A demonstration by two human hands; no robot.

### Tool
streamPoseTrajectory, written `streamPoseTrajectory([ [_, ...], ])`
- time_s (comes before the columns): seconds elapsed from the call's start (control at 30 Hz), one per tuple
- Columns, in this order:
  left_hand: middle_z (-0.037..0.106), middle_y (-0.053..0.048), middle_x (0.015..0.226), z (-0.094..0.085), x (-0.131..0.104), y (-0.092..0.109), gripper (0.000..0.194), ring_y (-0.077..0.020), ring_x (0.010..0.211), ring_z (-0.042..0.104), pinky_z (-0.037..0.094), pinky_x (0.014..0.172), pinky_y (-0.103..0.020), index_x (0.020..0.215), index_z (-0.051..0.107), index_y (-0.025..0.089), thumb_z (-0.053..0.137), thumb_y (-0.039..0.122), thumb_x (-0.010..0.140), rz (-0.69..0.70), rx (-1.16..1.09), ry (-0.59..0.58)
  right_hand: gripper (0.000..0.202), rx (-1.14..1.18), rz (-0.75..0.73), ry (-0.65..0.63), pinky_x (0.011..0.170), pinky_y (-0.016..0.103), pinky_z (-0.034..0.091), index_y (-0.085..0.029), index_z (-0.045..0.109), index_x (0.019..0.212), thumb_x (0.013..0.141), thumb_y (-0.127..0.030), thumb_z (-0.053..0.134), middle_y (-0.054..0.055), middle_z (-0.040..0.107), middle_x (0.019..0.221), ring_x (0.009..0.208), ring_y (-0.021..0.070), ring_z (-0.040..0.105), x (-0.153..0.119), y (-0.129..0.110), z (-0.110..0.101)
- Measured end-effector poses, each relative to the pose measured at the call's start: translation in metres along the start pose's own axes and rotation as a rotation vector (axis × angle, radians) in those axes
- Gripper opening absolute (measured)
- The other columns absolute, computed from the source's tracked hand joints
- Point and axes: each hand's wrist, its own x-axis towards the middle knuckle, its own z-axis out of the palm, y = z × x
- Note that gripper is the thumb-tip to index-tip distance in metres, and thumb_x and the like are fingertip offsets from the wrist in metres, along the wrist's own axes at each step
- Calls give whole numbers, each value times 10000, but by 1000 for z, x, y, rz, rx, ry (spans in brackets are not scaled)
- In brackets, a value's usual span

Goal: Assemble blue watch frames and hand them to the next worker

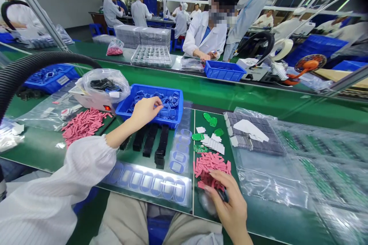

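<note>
My left hand (pixel 146 111) is over a blue bin (pixel 177 121) full of blue plastic frames (pixel 170 101); its thumb and fingers are pinched near the frames, and whatever they hold is too small to make out. My right hand (pixel 230 195) reaches to the near edge of a pile of pink strips (pixel 211 162), thumb and fingers apart. A dark rounded object (pixel 223 195) shows partly behind its fingers; whether it is held is unclear. Below the bin lie stacks of black parts (pixel 161 145). Clear strips with blue oval frames (pixel 146 182) line the table's front edge.
Another pink pile (pixel 84 124) lies at the left, beside a white device (pixel 93 101) with a bag on top. Green pieces (pixel 212 121) and white cards (pixel 213 144) are right of centre. Clear bags (pixel 270 176) cover the right. A person (pixel 208 32) works across the bench.
</note>
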Motion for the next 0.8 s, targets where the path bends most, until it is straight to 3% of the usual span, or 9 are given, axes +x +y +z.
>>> streamPoseTrajectory([
  [0.1, 712, -38, 788, 0, -38, 18, 195, -162, 686, 688, 541, 671, -274, 900, 644, 149, 550, 313, 852, 48, -185, -67, 179, -6, 66, 37, 697, 332, 579, -188, 653, 962, 834, -312, 636, 67, 722, 878, 815, 207, 689, -4, 4, 1],
  [0.2, 713, -29, 736, 9, -94, 39, 146, -150, 639, 682, 531, 605, -236, 868, 652, 162, 556, 271, 846, 92, -289, -131, 218, -24, 162, 128, 658, 293, 569, -172, 626, 1029, 857, -304, 607, 77, 709, 901, 771, 184, 690, -12, -2, 2],
  [0.27, 730, -42, 781, 20, -133, 52, 118, -161, 674, 682, 525, 645, -248, 884, 675, 184, 578, 223, 829, 119, -309, -151, 235, 5, 255, 182, 617, 259, 563, -159, 586, 1096, 891, -270, 557, 90, 699, 927, 731, 164, 694, -16, -17, 4],
  [0.4, 725, -66, 759, 45, -189, 71, 172, -176, 651, 666, 482, 602, -249, 887, 693, 199, 526, 231, 870, 150, -353, -189, 209, 280, 421, 143, 575, 224, 564, -173, 580, 1069, 889, -276, 562, 59, 717, 815, 633, 150, 699, -14, -61, 12],
  [0.5, 711, -85, 760, 54, -208, 78, 206, -179, 653, 644, 476, 596, -255, 894, 700, 175, 527, 285, 872, -5, -506, -291, 213, 359, 459, 206, 518, 202, 531, -184, 584, 1048, 867, -294, 598, -23, 646, 600, 510, 117, 636, -10, -81, 18],
  [0.63, 712, -87, 850, 56, -221, 77, 229, -163, 694, 634, 478, 616, -236, 851, 735, 165, 704, 358, 731, -317, -976, -511, 209, 467, 583, 211, 442, 183, 469, -187, 564, 1054, 870, -277, 600, -72, 554, 482, 411, 92, 548, -12, -87, 20],
  [0.8, 613, -60, 891, 60, -236, 71, 263, -150, 779, 587, 449, 635, -220, 785, 766, 194, 824, 371, 599, -337, -1245, -482, 196, 580, 605, 230, 397, 166, 432, -219, 572, 1043, 859, -268, 619, -93, 512, 453, 356, 80, 512, -22, -99, 23],
])
